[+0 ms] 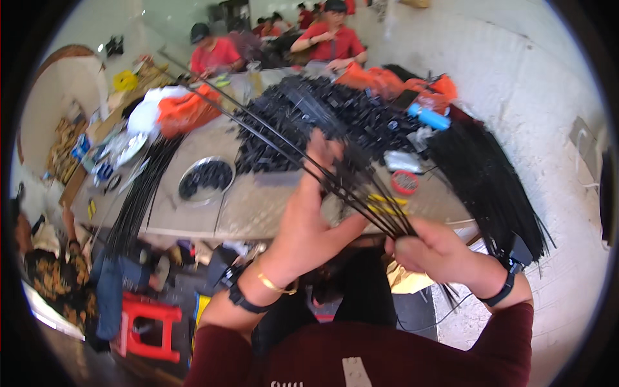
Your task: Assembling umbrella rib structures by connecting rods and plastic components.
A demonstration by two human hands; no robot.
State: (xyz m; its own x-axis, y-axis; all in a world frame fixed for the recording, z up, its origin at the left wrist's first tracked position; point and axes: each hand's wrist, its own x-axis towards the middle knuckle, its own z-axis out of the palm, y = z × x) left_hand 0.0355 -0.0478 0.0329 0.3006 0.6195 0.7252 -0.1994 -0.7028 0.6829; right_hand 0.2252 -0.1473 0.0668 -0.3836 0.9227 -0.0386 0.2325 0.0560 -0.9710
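Note:
In my right hand (429, 251) is the near end of a loose bundle of thin black rods (362, 202), with fingers and thumb closed round it. The rods slant up and away to the left over the table, and two reach much farther than the others. My left hand (313, 209) is at the bundle's middle, thumb spread and fingers stretched upward against the rods; its fingertips are blurred. Beyond the hands lies a big heap of small black parts (271, 129). Yellow-handled pliers (389, 204) lie partly behind the rods, beside a red round tub (404, 182) of small metal pieces.
A round metal dish (209, 159) holds more black parts. Long black rods hang over the table at right (490, 180) and left (138, 193). Orange bags (187, 111) and a blue bottle (430, 117) stand around the heap. Co-workers (332, 42) sit opposite; a red stool (151, 322) is lower left.

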